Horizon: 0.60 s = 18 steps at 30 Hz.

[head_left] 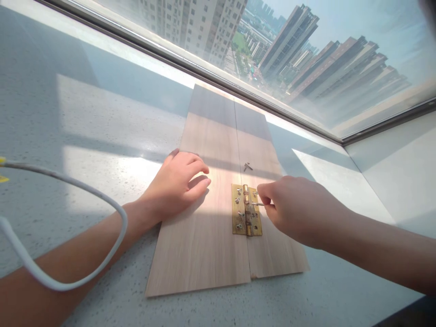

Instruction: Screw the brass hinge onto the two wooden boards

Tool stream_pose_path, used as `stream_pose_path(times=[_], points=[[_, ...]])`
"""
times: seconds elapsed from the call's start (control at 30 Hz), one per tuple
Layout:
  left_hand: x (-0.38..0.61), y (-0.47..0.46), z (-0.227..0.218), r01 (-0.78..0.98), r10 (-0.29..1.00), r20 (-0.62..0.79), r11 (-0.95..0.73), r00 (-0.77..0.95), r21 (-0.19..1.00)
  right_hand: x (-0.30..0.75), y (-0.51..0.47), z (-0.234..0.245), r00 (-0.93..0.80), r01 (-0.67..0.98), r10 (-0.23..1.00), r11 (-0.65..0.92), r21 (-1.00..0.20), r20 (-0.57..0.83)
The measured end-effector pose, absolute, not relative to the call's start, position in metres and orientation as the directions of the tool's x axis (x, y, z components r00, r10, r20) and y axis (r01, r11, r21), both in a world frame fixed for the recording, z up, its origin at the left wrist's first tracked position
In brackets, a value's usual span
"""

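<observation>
Lying half-open over the wide board (204, 254), left hand (180, 181) holds nothing visible. Brass hinge (248, 213) sits across the join with the narrow board (279, 254); judged rigid, dense, smooth; best held by its leaf edges. Loose screws (247, 167) lie beyond it, likely prone to rolling. Right hand (303, 211), fingers curled, pinches a thin shank (258, 204) over the hinge's right leaf.

Right hand (299, 211) pinching screw (259, 204), brass hinge (246, 211), left hand (180, 184) on wooden board (204, 247)
</observation>
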<state>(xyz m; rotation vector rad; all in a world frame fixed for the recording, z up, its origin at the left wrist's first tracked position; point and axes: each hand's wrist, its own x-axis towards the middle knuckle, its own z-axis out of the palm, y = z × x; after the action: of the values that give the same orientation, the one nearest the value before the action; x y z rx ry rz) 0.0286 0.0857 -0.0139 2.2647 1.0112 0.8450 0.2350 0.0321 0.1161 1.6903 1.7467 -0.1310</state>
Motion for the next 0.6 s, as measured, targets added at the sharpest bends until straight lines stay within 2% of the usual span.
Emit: stream_pose_path(times=[0.1,0.2,0.27,0.37,0.47,0.53,0.6], points=[[0.027,0.08,-0.009,0.437,0.745,0.424,-0.654,0.515,0.617,0.239,0.031,0.116,0.055,0.956,0.888,0.085,0.279,-0.457],[0.029,0.068,0.0,0.318,0.677,0.557,-0.727,0.48,0.609,0.247,0.026,0.115,-0.009,1.0,0.965,0.01,0.003,-0.264],[0.038,0.058,0.008,0.227,0.653,0.591,-0.739,0.474,0.635,0.255,0.02,0.112,-0.014,0.979,0.993,-0.01,-0.204,-0.115],[0.065,0.047,0.021,0.098,0.612,0.596,-0.736,0.521,0.67,0.266,0.01,0.106,0.023,0.892,0.997,0.011,-0.451,0.07],[0.103,0.042,0.031,-0.053,0.518,0.664,-0.766,0.538,0.641,0.269,0.005,0.099,0.094,0.766,0.973,0.065,-0.639,0.212],[0.126,0.042,0.035,-0.121,0.46,0.709,-0.789,0.535,0.602,0.266,0.006,0.097,0.148,0.681,0.956,0.086,-0.727,0.251],[0.14,0.043,0.035,-0.105,0.474,0.721,-0.796,0.505,0.597,0.261,0.009,0.096,0.185,0.602,0.952,0.087,-0.794,0.245]])
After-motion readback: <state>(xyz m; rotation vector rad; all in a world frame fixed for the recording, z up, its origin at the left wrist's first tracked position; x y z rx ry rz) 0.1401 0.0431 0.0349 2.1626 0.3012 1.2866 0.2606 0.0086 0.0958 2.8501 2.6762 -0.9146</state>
